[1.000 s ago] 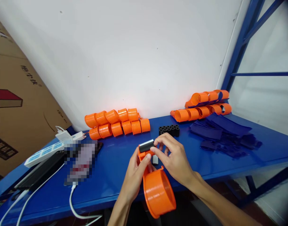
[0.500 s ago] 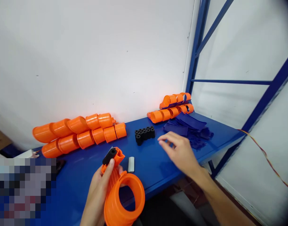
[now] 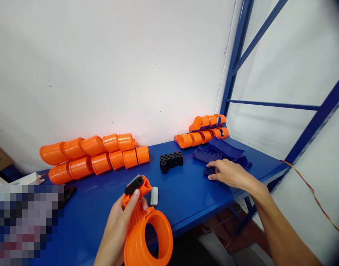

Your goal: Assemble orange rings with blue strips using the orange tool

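Observation:
My left hand (image 3: 118,221) is closed around the ribbed grip of an orange plastic part (image 3: 136,218) with a wide open ring at its lower end. A black tube (image 3: 134,184) lies along the top of that part, under my thumb. To the right, my right hand (image 3: 233,173) is low over the table, thumb and forefinger curled on a small dark blue plastic piece (image 3: 208,172). It hides most of the small blue pieces there. Just behind it lie long, curved dark blue strips (image 3: 223,147) in a loose pile.
Black tubes (image 3: 171,160) stand grouped mid-table, with a small grey-white piece (image 3: 154,196) nearer me. Rows of orange cylinders (image 3: 93,147) lie at left; more orange parts (image 3: 197,137) sit at back right. A blue frame post (image 3: 233,70) rises behind the blue table (image 3: 186,203).
My right hand has moved down and right onto the small blue pieces, and one now shows at its fingertips. My left hand keeps its hold on the orange part. The view has shifted slightly.

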Action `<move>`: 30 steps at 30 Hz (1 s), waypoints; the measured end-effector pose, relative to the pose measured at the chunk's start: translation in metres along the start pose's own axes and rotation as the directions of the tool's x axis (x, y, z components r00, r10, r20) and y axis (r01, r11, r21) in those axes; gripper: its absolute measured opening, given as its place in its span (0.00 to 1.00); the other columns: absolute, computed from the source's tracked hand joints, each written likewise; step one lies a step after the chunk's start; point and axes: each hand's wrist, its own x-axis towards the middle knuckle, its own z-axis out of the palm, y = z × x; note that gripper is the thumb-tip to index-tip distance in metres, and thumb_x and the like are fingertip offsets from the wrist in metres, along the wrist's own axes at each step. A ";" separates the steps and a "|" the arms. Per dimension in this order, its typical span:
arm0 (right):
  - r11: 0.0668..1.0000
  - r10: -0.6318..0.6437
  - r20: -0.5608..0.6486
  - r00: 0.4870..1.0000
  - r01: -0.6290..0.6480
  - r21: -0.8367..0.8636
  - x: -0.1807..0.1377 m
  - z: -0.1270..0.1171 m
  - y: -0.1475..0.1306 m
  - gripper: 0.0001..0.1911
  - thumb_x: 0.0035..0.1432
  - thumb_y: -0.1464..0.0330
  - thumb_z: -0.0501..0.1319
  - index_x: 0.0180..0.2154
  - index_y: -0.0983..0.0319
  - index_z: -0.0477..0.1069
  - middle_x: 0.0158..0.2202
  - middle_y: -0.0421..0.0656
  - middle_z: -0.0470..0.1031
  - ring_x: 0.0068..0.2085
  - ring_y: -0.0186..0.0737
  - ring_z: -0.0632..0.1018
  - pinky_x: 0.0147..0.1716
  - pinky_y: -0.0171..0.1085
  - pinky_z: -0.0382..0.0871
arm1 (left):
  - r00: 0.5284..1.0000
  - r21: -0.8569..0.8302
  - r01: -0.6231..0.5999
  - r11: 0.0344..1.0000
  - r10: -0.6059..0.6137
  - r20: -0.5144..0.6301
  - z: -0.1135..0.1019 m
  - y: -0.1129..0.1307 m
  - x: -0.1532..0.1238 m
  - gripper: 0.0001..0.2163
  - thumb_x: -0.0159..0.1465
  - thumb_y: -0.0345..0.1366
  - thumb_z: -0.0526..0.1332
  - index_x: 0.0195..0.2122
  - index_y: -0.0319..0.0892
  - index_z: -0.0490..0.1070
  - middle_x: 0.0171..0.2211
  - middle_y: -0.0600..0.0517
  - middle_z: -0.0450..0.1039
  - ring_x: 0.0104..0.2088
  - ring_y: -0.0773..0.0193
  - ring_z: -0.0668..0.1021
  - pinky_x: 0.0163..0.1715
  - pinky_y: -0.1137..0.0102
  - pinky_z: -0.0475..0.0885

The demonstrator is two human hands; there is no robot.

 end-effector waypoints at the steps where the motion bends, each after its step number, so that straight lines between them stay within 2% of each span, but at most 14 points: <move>1: 1.000 0.002 -0.002 1.000 -0.002 0.004 0.002 0.002 0.001 0.20 0.55 0.58 0.63 0.50 0.55 0.75 0.41 0.46 0.78 0.42 0.50 0.78 0.32 0.38 0.61 | 1.000 -0.006 -0.009 1.000 0.009 0.000 0.001 0.000 0.000 0.18 0.55 0.52 0.67 0.28 0.39 0.72 0.21 0.54 0.72 0.22 0.68 0.71 0.23 0.75 0.66; 6: 0.992 0.013 -0.081 0.997 -0.003 0.123 0.007 0.009 0.007 0.15 0.53 0.59 0.65 0.42 0.56 0.75 0.33 0.41 0.78 0.38 0.47 0.77 0.30 0.37 0.60 | 1.000 -0.063 -0.015 0.998 0.014 -0.011 0.005 0.003 -0.004 0.17 0.55 0.50 0.68 0.29 0.40 0.71 0.20 0.54 0.72 0.21 0.67 0.72 0.22 0.75 0.66; 8: 0.973 0.009 -0.152 0.988 0.027 0.229 0.006 0.007 0.006 0.14 0.52 0.59 0.66 0.40 0.57 0.74 0.28 0.39 0.76 0.33 0.44 0.76 0.29 0.37 0.61 | 1.000 -0.089 -0.012 0.996 0.011 -0.011 0.006 0.004 -0.006 0.17 0.54 0.49 0.69 0.31 0.39 0.72 0.20 0.54 0.72 0.21 0.67 0.72 0.21 0.75 0.65; 10: 0.903 -0.004 -0.223 0.975 0.100 0.418 0.002 0.004 -0.001 0.16 0.52 0.58 0.67 0.40 0.59 0.72 0.25 0.38 0.73 0.28 0.40 0.74 0.28 0.37 0.63 | 1.000 -0.111 -0.009 0.994 0.008 -0.007 0.007 0.004 -0.007 0.17 0.54 0.48 0.69 0.34 0.39 0.72 0.19 0.54 0.72 0.21 0.68 0.72 0.21 0.75 0.64; 11: 0.825 -0.022 -0.231 0.973 0.148 0.545 -0.001 0.003 -0.006 0.17 0.53 0.58 0.67 0.42 0.59 0.71 0.25 0.38 0.73 0.27 0.39 0.74 0.26 0.36 0.63 | 1.000 -0.120 -0.008 0.993 0.007 -0.004 0.008 0.005 -0.007 0.17 0.54 0.47 0.69 0.34 0.38 0.73 0.19 0.54 0.71 0.20 0.68 0.71 0.21 0.75 0.65; 12: 0.709 -0.060 -0.216 0.975 0.194 0.678 -0.004 0.002 -0.014 0.19 0.54 0.58 0.66 0.44 0.60 0.70 0.27 0.39 0.74 0.27 0.38 0.74 0.24 0.35 0.63 | 1.000 -0.127 -0.009 0.992 0.009 -0.001 0.008 0.005 -0.008 0.17 0.55 0.47 0.69 0.35 0.38 0.73 0.19 0.55 0.71 0.21 0.68 0.72 0.21 0.75 0.65; 14: 0.411 -0.207 -0.144 0.968 0.220 0.885 -0.012 0.003 -0.031 0.24 0.54 0.59 0.66 0.50 0.60 0.67 0.32 0.42 0.77 0.28 0.38 0.75 0.21 0.33 0.65 | 1.000 -0.134 -0.018 0.991 0.020 0.014 0.008 0.004 -0.008 0.17 0.56 0.47 0.68 0.37 0.38 0.73 0.20 0.55 0.71 0.21 0.68 0.72 0.22 0.75 0.66; 16: 0.163 -0.389 -0.086 0.917 0.160 0.974 -0.019 0.007 -0.051 0.26 0.54 0.62 0.67 0.53 0.60 0.65 0.38 0.47 0.79 0.29 0.37 0.76 0.20 0.31 0.67 | 0.999 -0.126 -0.024 0.992 0.029 0.035 0.007 0.002 -0.008 0.16 0.57 0.47 0.67 0.37 0.38 0.73 0.20 0.55 0.70 0.21 0.68 0.72 0.22 0.75 0.66; 18: 0.031 -0.506 -0.067 0.860 0.096 0.995 -0.023 0.012 -0.069 0.25 0.54 0.64 0.68 0.52 0.61 0.66 0.39 0.49 0.80 0.28 0.37 0.77 0.20 0.31 0.69 | 0.998 -0.111 -0.024 0.994 0.031 0.061 0.005 0.000 -0.007 0.16 0.59 0.47 0.66 0.37 0.38 0.73 0.20 0.55 0.70 0.21 0.69 0.72 0.21 0.75 0.65; 20: -0.012 -0.555 -0.067 0.829 0.072 0.997 -0.024 0.018 -0.085 0.24 0.54 0.65 0.68 0.51 0.62 0.67 0.38 0.49 0.80 0.27 0.37 0.78 0.20 0.30 0.69 | 0.996 -0.092 -0.024 0.995 0.032 0.084 0.004 -0.001 -0.007 0.16 0.59 0.47 0.65 0.38 0.38 0.73 0.20 0.55 0.69 0.21 0.69 0.71 0.21 0.75 0.64; 24: 0.015 -0.570 -0.101 0.816 0.133 0.991 -0.023 0.024 -0.109 0.23 0.55 0.65 0.68 0.51 0.62 0.69 0.36 0.46 0.79 0.28 0.35 0.78 0.21 0.30 0.69 | 0.992 -0.066 -0.027 0.997 0.035 0.121 0.001 -0.003 -0.008 0.18 0.60 0.47 0.65 0.42 0.37 0.72 0.19 0.56 0.69 0.19 0.70 0.70 0.21 0.75 0.65; 27: 0.061 -0.531 -0.144 0.835 0.208 0.976 -0.024 0.025 -0.118 0.23 0.54 0.64 0.68 0.52 0.60 0.70 0.36 0.42 0.77 0.28 0.33 0.76 0.21 0.30 0.69 | 0.989 -0.074 -0.017 0.997 0.028 0.144 0.001 -0.002 -0.009 0.19 0.60 0.46 0.65 0.45 0.37 0.71 0.19 0.57 0.69 0.19 0.70 0.70 0.23 0.73 0.69; 30: 0.122 -0.465 -0.174 0.868 0.258 0.958 -0.025 0.026 -0.123 0.21 0.53 0.63 0.70 0.47 0.61 0.71 0.30 0.38 0.73 0.25 0.30 0.73 0.20 0.29 0.68 | 0.989 -0.082 -0.019 0.996 0.031 0.146 0.001 0.000 -0.010 0.17 0.61 0.46 0.64 0.43 0.36 0.71 0.17 0.56 0.68 0.18 0.70 0.69 0.23 0.73 0.69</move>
